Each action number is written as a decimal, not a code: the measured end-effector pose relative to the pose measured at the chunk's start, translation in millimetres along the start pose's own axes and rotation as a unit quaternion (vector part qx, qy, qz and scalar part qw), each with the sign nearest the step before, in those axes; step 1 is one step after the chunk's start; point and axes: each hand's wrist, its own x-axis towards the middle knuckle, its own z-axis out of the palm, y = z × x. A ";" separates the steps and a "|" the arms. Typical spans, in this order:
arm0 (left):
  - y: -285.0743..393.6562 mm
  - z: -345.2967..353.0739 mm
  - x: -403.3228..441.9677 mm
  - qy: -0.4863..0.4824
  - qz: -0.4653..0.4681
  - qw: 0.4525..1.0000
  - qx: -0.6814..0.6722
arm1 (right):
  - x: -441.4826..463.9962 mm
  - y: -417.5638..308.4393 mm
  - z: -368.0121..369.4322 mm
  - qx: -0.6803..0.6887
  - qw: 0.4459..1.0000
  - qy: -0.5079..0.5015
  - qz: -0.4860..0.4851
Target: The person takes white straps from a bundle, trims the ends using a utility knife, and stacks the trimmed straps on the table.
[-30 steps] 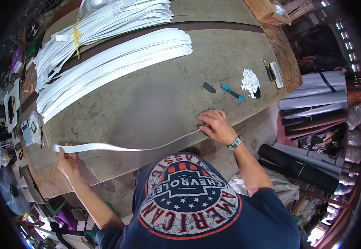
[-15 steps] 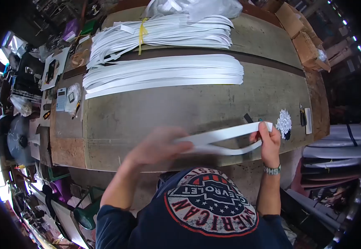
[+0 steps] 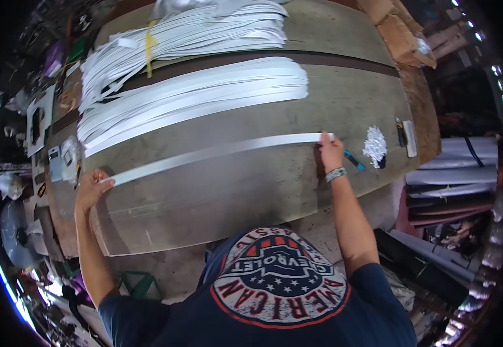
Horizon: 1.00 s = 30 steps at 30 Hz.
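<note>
A long white strip (image 3: 216, 151) is stretched between my two hands above the worktable (image 3: 205, 214). My left hand (image 3: 93, 188) pinches its left end. The right end is gripped by my right hand (image 3: 331, 151), which wears a watch at the wrist. Just beyond the strip lies a loose stack of white strips (image 3: 199, 98). Farther back is a bundle of white strips (image 3: 205, 34) tied with a yellow band (image 3: 150, 49).
Right of my right hand are a teal cutter (image 3: 354, 160), a pile of small white pieces (image 3: 374, 144), pliers (image 3: 401, 132) and a white block (image 3: 411, 139). Cardboard boxes (image 3: 398, 37) stand at the back right. A calculator (image 3: 55, 163) lies far left.
My hands have moved wide apart, pulling the doubled, looped strip out nearly straight. My left hand went left, and the view has shifted.
</note>
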 end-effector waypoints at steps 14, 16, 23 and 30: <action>-53.5 69.4 -42.8 0.331 0.063 0.908 0.249 | -28.0 -16.0 -4.4 -0.278 0.950 -0.008 -0.143; -68.7 93.0 -44.4 0.354 0.060 0.887 0.291 | -30.5 -16.1 -0.8 -0.291 0.939 0.002 -0.183; -89.9 111.8 -34.2 0.400 0.101 0.862 0.296 | -39.2 -20.7 -22.5 -0.290 0.944 0.029 -0.155; -5.7 180.0 -27.7 0.364 0.240 0.875 0.209 | -26.6 1.9 -108.8 -0.382 0.896 0.080 -0.212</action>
